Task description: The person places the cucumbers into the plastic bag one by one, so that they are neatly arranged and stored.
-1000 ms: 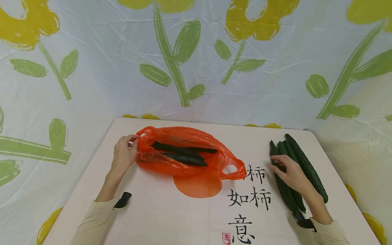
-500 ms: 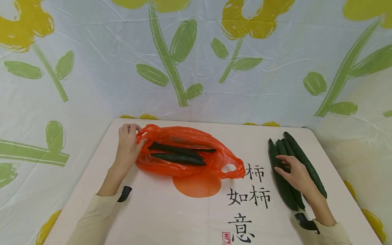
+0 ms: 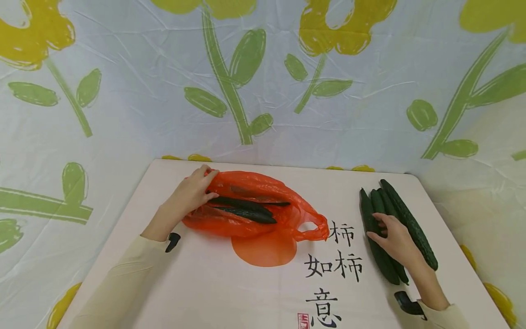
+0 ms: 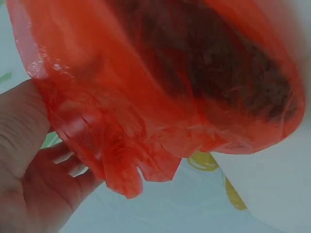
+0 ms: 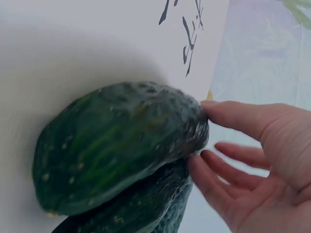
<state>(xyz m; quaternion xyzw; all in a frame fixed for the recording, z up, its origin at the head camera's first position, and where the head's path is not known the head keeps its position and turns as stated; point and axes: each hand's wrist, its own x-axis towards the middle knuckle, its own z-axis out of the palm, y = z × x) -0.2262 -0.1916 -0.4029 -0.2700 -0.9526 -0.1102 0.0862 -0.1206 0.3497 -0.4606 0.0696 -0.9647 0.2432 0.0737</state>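
An orange-red plastic bag lies at the back left of the table, its mouth spread open, with dark green cucumbers inside. My left hand grips the bag's left end, fingers over the rim and thumb toward the opening. In the left wrist view, thin plastic covers parts of the thumb and fingers. On the right, several cucumbers lie side by side. My right hand is over them, thumb and forefinger on either side of the leftmost cucumber. The right wrist view shows fingertips against that bumpy cucumber.
The white table carries black brush characters and a printed orange circle partly under the bag. A curtain with yellow flowers hangs behind and at the sides. The bag's right handle loop lies flat.
My left hand has moved from the bag's left handle rightward over its rim, covering the left ends of the cucumbers inside. My right hand stays at the right-hand cucumbers, shifting slightly.
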